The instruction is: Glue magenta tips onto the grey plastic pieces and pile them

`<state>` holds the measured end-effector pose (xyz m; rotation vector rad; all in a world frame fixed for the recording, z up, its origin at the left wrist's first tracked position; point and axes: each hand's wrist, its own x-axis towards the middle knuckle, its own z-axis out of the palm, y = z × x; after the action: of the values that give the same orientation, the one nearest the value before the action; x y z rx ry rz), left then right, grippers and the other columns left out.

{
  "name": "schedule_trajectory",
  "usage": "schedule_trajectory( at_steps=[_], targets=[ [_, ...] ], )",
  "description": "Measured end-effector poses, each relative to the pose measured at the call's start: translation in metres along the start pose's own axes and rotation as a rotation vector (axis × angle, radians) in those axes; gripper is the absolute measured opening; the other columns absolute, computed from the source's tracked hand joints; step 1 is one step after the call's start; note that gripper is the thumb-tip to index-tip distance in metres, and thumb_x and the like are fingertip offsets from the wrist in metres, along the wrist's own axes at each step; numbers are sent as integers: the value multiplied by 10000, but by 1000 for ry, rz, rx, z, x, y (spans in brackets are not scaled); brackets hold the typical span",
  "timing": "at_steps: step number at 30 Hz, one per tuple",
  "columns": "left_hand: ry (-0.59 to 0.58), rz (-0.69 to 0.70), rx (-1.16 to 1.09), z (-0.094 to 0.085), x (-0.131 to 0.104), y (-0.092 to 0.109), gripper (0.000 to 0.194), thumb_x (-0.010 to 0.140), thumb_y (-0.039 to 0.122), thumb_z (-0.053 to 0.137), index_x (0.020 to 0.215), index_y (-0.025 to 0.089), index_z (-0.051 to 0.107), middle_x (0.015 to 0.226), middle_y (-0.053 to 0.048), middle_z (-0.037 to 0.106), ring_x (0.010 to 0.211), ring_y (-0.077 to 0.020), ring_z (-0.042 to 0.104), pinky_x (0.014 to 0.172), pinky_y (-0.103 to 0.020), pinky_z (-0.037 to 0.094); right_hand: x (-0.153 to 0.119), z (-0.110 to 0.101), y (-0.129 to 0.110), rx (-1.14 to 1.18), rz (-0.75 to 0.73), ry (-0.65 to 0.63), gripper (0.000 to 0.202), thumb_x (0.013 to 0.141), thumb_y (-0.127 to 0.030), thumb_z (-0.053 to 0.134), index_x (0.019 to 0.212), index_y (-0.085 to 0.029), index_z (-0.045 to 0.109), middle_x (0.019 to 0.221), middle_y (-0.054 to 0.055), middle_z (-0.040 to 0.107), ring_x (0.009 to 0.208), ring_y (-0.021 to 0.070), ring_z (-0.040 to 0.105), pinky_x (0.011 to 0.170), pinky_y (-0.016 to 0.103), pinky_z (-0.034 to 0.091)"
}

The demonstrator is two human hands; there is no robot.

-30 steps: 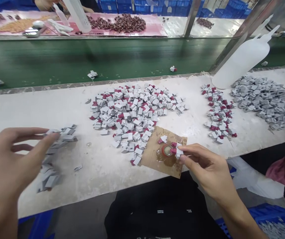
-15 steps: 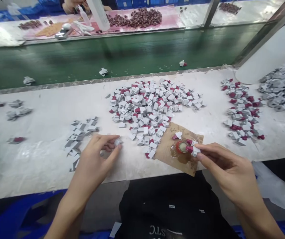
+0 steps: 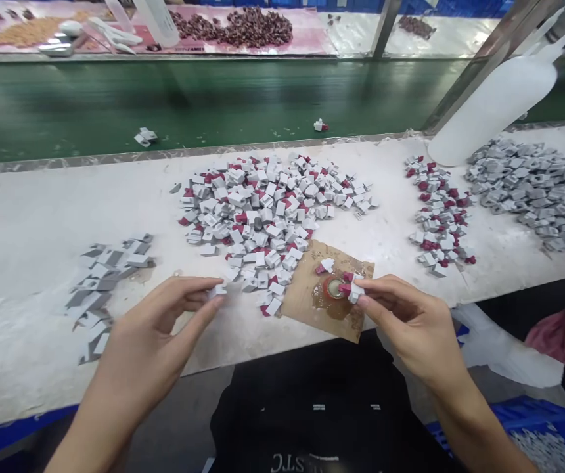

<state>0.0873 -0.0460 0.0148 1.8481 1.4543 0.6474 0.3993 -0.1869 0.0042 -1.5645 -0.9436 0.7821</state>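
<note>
My left hand (image 3: 174, 322) pinches a small light-grey plastic part (image 3: 217, 289) between thumb and forefinger, just left of the main pile. Between the fingertips of my right hand (image 3: 405, 315) is a grey-and-maroon plastic part (image 3: 356, 289), its maroon end at the edge of a small red-rimmed round cap (image 3: 334, 288). That cap rests on a wet-stained piece of brown cardboard (image 3: 302, 299). Another grey-and-maroon piece (image 3: 326, 265) lies on the cardboard behind the cap. A large pile of grey and maroon parts (image 3: 263, 210) spreads over the white table between and beyond my hands.
Grey parts (image 3: 98, 282) lie in a group at left. To the right are a row of grey-maroon parts (image 3: 435, 217), a grey heap (image 3: 533, 184) and a leaning white squeeze bottle (image 3: 494, 105). A green belt (image 3: 243, 98) runs behind, carrying a few parts. A blue crate (image 3: 548, 420) stands low right.
The view has shifted to the right, so the table's things sit further left. My left hand, still pinching the grey part, is nearer the main pile. My right hand stays beside the cap.
</note>
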Motion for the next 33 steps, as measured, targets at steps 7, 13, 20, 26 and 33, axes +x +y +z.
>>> schedule_trajectory(
  at_steps=[7,13,20,26,33],
  targets=[
    [-202,-12,-573,59,11,78,279,917,507,920,1109,313,863,1046,-56,870,907,-269,843,840,-383,751,19,10,-19,369,102,-67,201,980,-410,957,1173,-355,946,1171,43,930,994,268,907,938,424,773],
    [-336,49,-759,90,19,100,205,983,416,859,1134,277,859,1178,-76,875,1085,-272,860,934,-379,748,30,18,-26,448,81,-74,228,926,-464,997,1108,-335,951,1181,50,933,1132,301,896,1060,478,740],
    [-345,60,-743,91,18,94,160,989,404,857,1101,292,875,1081,-53,865,1006,-258,850,903,-374,745,29,17,-27,260,10,-111,161,997,-383,927,1140,-318,960,1099,67,907,1018,259,886,912,372,754],
    [-267,126,-594,64,35,91,150,984,428,844,1098,330,848,1088,-48,843,995,-266,831,876,-383,737,66,21,-53,208,-28,-351,166,1000,-370,912,1144,-298,952,1066,60,895,992,243,875,874,367,749],
    [-12,132,-203,19,116,92,266,956,418,762,1156,249,807,1152,-91,831,1043,-282,775,897,-403,674,253,82,-71,-531,-260,-198,331,1104,-166,663,1363,-178,868,1318,129,867,1046,250,825,1056,452,671]
  ],
)
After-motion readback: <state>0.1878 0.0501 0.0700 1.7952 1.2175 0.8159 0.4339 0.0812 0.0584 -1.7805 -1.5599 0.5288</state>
